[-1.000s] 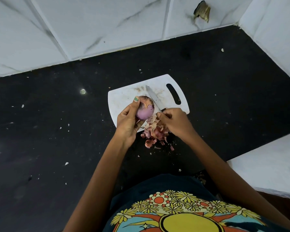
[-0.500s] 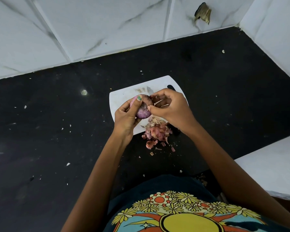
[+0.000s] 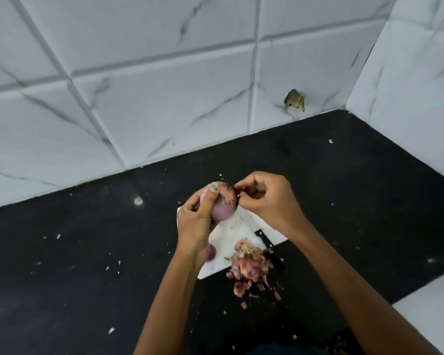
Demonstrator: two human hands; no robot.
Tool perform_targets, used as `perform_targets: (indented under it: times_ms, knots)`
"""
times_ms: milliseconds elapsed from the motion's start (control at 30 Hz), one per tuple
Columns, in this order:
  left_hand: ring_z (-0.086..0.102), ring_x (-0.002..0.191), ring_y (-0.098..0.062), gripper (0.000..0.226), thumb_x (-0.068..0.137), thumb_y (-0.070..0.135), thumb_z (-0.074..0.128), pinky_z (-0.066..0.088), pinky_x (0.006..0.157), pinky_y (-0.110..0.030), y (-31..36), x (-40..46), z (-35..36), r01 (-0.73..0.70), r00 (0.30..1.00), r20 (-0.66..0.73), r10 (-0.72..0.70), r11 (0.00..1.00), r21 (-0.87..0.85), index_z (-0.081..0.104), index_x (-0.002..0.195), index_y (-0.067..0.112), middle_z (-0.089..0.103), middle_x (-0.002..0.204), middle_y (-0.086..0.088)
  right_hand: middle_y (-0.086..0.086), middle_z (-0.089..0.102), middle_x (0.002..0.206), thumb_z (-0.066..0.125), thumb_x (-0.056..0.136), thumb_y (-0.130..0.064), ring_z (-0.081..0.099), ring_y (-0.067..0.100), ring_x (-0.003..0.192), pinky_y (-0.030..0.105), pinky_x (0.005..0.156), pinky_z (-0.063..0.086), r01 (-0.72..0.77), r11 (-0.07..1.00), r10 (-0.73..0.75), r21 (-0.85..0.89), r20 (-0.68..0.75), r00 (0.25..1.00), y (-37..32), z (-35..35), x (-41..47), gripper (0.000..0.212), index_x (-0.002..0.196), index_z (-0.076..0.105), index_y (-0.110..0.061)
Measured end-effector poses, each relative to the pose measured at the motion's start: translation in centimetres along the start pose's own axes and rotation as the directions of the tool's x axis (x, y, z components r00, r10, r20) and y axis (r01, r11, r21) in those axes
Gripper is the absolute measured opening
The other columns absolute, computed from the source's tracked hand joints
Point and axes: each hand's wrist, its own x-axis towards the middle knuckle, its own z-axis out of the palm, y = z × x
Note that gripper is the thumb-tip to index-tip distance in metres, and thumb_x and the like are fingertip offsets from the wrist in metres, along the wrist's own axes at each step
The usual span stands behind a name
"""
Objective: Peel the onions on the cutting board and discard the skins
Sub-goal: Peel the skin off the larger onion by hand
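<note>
The hands hide most of the white plastic cutting board point(image 3: 244, 226). Left hand point(image 3: 195, 221) grips the pale purple peeled onion point(image 3: 222, 204), now raised; right hand point(image 3: 267, 198) pinches its dark skin at 2 o'clock.

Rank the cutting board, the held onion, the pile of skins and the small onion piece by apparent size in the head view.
1. Cutting board, though partly hidden by hands
2. Pile of skins
3. Onion, raised nearer the camera, so unsure against the pile
4. Onion piece

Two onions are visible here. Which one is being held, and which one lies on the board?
The larger onion is held up by the left hand while the right hand pinches its skin. The small purple onion piece lies on the cutting board, partly hidden behind the left wrist.
</note>
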Motion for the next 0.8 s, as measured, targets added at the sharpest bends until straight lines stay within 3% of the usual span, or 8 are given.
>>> perform_targets:
  times_ms: [167, 267, 367, 600, 700, 800]
  knots:
    - [0.068, 0.065, -0.007, 0.027, 0.084, 0.030, 0.067, 0.053, 0.058, -0.021, 1.3, -0.2, 0.7, -0.023, 0.999, -0.027, 0.021, 0.999, -0.042, 0.068, 0.098, 0.007, 0.071, 0.078, -0.001, -0.003, 0.074, 0.090, 0.080, 0.075, -0.015, 0.070, 0.008, 0.085, 0.026, 0.078, 0.057, 0.014, 0.996, -0.021, 0.090, 0.071, 0.997, -1.1, -0.4, -0.4, 0.024, 0.096, 0.071, -0.011]
    - [0.068, 0.068, -0.008, 0.035, 0.082, 0.033, 0.069, 0.054, 0.060, -0.022, 1.6, -0.4, 1.0, -0.033, 0.999, -0.027, 0.032, 0.998, -0.049, 0.067, 0.104, 0.006, 0.071, 0.083, -0.003, 0.000, 0.073, 0.088, 0.077, 0.077, -0.011, 0.070, 0.011, 0.084, 0.031, 0.075, 0.058, 0.066, 0.992, -0.066, 0.106, -0.004, 0.998, -1.5, 0.0, -0.6, 0.020, 0.095, 0.070, -0.007]
    - [0.067, 0.067, -0.007, 0.033, 0.082, 0.034, 0.069, 0.053, 0.059, -0.021, 2.0, -0.7, 1.3, -0.026, 0.999, -0.038, 0.024, 0.998, -0.060, 0.068, 0.103, 0.008, 0.070, 0.083, -0.003, 0.000, 0.072, 0.083, 0.073, 0.077, -0.006, 0.070, 0.010, 0.078, 0.026, 0.071, 0.057, 0.098, 0.990, -0.092, 0.101, -0.057, 0.994, -1.9, 0.2, -0.6, 0.014, 0.090, 0.071, -0.006]
    - [0.063, 0.077, -0.010, 0.023, 0.081, 0.042, 0.070, 0.048, 0.061, -0.022, 2.1, -1.1, 1.3, 0.090, 0.995, -0.041, -0.095, 0.990, -0.108, 0.070, 0.084, 0.019, 0.070, 0.084, 0.001, 0.000, 0.071, 0.075, 0.068, 0.080, -0.002, 0.067, 0.010, 0.069, 0.025, 0.067, 0.055, 0.101, 0.993, -0.093, 0.060, -0.133, 0.987, -2.2, 0.2, -0.4, 0.006, 0.083, 0.072, -0.006]
    - [0.064, 0.080, -0.012, 0.026, 0.079, 0.042, 0.071, 0.050, 0.063, -0.024, 1.9, -1.3, 1.1, 0.073, 0.995, -0.052, -0.079, 0.990, -0.118, 0.071, 0.087, 0.018, 0.071, 0.086, -0.001, -0.002, 0.071, 0.081, 0.070, 0.083, -0.011, 0.067, 0.006, 0.074, 0.027, 0.071, 0.057, 0.080, 0.992, -0.074, 0.096, -0.064, 0.995, -2.2, 0.1, -0.8, 0.007, 0.089, 0.071, -0.007]
    - [0.066, 0.075, -0.011, 0.027, 0.080, 0.040, 0.070, 0.053, 0.063, -0.024, 1.8, -1.3, 0.9, 0.037, 0.997, -0.064, -0.044, 0.993, -0.114, 0.070, 0.090, 0.015, 0.071, 0.083, -0.001, -0.004, 0.070, 0.089, 0.076, 0.079, -0.018, 0.069, 0.009, 0.082, 0.024, 0.071, 0.057, 0.078, 0.992, -0.080, 0.095, 0.021, 0.997, -2.3, 0.4, -1.3, 0.022, 0.097, 0.067, -0.010]
